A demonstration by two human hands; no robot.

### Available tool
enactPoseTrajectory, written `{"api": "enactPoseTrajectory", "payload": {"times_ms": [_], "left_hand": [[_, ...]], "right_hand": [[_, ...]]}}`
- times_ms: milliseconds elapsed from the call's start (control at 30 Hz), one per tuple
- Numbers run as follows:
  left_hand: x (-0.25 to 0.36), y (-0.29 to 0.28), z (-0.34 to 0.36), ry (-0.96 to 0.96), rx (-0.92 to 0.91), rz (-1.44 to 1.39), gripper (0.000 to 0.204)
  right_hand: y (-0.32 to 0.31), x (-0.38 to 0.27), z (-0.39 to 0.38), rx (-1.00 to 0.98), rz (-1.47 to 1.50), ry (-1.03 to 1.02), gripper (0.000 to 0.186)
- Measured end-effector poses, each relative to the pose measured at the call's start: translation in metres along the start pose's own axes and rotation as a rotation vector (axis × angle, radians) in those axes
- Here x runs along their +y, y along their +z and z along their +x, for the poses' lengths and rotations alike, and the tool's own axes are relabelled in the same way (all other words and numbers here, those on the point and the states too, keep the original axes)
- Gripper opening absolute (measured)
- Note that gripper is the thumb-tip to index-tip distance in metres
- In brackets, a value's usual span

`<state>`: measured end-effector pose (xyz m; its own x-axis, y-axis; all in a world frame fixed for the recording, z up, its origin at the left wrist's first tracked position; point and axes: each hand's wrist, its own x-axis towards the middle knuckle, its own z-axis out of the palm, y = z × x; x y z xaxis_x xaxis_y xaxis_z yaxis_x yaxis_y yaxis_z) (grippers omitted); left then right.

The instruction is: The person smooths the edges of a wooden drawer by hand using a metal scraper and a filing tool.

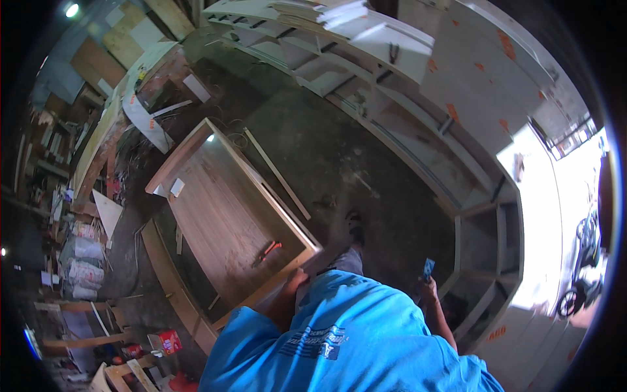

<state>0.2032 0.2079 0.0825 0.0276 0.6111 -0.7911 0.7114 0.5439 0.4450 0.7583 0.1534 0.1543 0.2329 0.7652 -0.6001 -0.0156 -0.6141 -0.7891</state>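
Observation:
A shallow open wooden box [222, 202] with raised side boards and a brown wood-grain panel stands just ahead of me, to the left. At its near edge is my left hand [296, 278], fingers curled against the side board. Inside the box lies a tool with orange-red handles [269, 250], probably pliers or a cutter. A small white piece [177, 188] sits toward the box's left side. Out to the right, my right hand [428, 289] is closed on a small flat blue object [428, 268]; its exact kind is too small to tell.
Long white cabinet frames [392, 124] with open compartments curve along the far and right sides. A loose wood strip [277, 173] lies beyond the box, and a long board [173, 277] to its left. Scrap wood and bags [85, 268] crowd the left. A motorbike [578, 287] stands right.

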Motion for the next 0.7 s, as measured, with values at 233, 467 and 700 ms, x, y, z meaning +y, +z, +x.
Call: {"api": "enactPoseTrajectory", "payload": {"times_ms": [233,467,700], "left_hand": [[0.020,-0.102,0.092,0.077,-0.048,0.087,0.026],[0.230,-0.268,0.213,1.193,0.556,-0.105,0.029],[0.380,-0.373,0.218,0.608,0.318,-0.374,0.039]], "right_hand": [[0.049,-0.103,0.112,-0.004,-0.090,-0.042,0.007],[0.036,-0.184,0.339,0.008,-0.304,-0.164,0.004],[0.231,-0.409,0.475,-0.387,-0.413,-0.210,0.009]]}}
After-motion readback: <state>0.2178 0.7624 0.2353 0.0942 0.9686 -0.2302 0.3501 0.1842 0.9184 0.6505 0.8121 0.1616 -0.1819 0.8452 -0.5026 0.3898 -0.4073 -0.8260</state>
